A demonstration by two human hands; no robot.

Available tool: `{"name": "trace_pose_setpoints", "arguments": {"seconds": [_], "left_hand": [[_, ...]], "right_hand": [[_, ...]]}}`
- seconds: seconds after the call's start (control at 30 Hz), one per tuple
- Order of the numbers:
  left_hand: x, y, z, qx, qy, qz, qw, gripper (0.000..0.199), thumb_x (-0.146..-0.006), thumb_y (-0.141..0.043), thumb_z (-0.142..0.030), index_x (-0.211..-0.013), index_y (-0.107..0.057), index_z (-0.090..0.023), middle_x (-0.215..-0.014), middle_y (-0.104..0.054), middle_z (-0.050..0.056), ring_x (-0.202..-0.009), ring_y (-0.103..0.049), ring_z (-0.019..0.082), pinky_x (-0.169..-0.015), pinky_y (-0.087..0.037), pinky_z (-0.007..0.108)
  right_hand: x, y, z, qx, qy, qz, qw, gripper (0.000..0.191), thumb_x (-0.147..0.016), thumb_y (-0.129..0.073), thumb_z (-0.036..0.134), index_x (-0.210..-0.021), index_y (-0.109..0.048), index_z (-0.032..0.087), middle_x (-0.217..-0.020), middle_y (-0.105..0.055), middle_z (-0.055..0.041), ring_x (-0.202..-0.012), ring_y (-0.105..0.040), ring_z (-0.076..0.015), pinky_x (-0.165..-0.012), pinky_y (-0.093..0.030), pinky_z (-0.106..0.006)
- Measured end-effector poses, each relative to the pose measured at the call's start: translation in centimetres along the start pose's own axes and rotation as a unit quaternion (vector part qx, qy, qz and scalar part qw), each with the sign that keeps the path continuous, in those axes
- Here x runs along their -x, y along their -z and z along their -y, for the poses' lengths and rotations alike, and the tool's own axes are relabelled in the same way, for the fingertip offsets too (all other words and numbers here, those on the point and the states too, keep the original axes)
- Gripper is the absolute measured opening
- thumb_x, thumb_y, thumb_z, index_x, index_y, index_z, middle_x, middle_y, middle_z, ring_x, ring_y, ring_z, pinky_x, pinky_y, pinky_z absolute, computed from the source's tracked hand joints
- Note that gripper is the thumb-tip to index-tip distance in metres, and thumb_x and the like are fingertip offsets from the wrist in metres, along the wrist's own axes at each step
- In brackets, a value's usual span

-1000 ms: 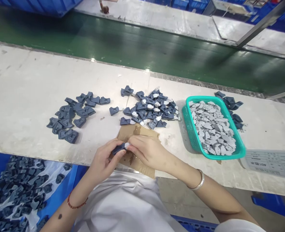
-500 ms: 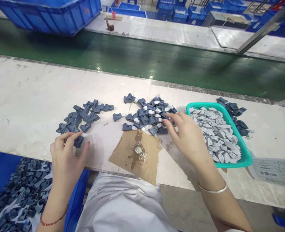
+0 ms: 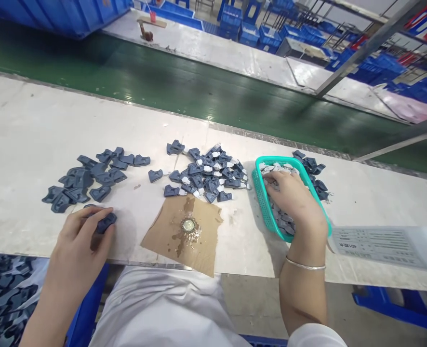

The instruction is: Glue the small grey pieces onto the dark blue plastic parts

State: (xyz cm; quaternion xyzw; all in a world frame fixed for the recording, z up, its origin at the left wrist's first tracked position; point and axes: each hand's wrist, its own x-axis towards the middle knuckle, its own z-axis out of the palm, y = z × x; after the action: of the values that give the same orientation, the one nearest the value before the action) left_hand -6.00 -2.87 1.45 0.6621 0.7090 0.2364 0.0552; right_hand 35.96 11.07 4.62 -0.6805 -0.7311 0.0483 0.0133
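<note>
Your left hand (image 3: pixel 79 236) pinched one dark blue plastic part (image 3: pixel 105 222) at the bench edge; right hand (image 3: pixel 289 195) dug, fingers curled, into the teal basket (image 3: pixel 262 202) of grey inserts (image 3: pixel 284 219). Best to have singled out one insert.

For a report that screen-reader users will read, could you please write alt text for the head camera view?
A person's left hand grips a dark blue plastic part at the near edge of a white bench, while the right hand reaches into a teal basket of grey pieces. Between them lie blue part piles and stained cardboard.
</note>
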Motion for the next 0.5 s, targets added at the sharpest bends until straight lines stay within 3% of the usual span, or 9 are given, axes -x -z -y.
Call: {"name": "trace_pose_setpoints", "arguments": {"seconds": [0.17, 0.33, 0.43, 0.5], "left_hand": [[0.2, 0.2, 0.8, -0.005, -0.024, 0.012, 1.000, 0.021, -0.095, -0.059, -0.029, -0.115, -0.061, -0.027, -0.128, -0.055, 0.010, -0.103, -0.064, 0.027, -0.078, -0.056, 0.037], [0.7, 0.5, -0.3, 0.047, -0.035, 0.007, 0.998, 0.022, -0.095, -0.057, -0.030, -0.117, -0.059, -0.029, -0.127, -0.064, 0.008, -0.118, -0.062, 0.031, -0.102, -0.049, 0.048], [1.2, 0.6, -2.3, 0.135, 0.042, 0.009, 0.990, 0.023, -0.095, -0.059, -0.034, -0.118, -0.059, -0.031, -0.122, -0.071, 0.004, -0.117, -0.063, 0.029, -0.094, -0.054, 0.041], [1.5, 0.5, -3.7, 0.235, 0.105, 0.019, 0.966, 0.022, -0.094, -0.061, -0.038, -0.115, -0.060, -0.031, -0.116, -0.073, 0.002, -0.112, -0.066, 0.027, -0.086, -0.055, 0.037]], "right_hand": [[-0.4, 0.4, -0.2, -0.040, 0.026, 0.005, 0.999, 0.027, -0.090, -0.051, 0.019, -0.107, -0.071, 0.014, -0.111, -0.073, -0.0145, -0.109, -0.061, -0.0336, -0.098, -0.045, -0.047], [-0.6, 0.6, -0.2, -0.111, -0.012, 0.016, 0.994, 0.024, -0.083, -0.056, 0.015, -0.103, -0.070, 0.014, -0.102, -0.075, -0.0132, -0.095, -0.068, -0.0284, -0.086, -0.052, -0.039], [-0.7, 0.5, -0.1, -0.150, -0.016, 0.021, 0.988, 0.022, -0.081, -0.055, 0.013, -0.098, -0.070, 0.015, -0.096, -0.075, -0.0111, -0.087, -0.069, -0.0256, -0.080, -0.053, -0.037], [-0.8, 0.4, -0.1, -0.168, -0.016, 0.008, 0.986, 0.025, -0.081, -0.056, 0.014, -0.100, -0.072, 0.015, -0.092, -0.076, -0.0103, -0.083, -0.070, -0.0247, -0.077, -0.054, -0.037]]}}
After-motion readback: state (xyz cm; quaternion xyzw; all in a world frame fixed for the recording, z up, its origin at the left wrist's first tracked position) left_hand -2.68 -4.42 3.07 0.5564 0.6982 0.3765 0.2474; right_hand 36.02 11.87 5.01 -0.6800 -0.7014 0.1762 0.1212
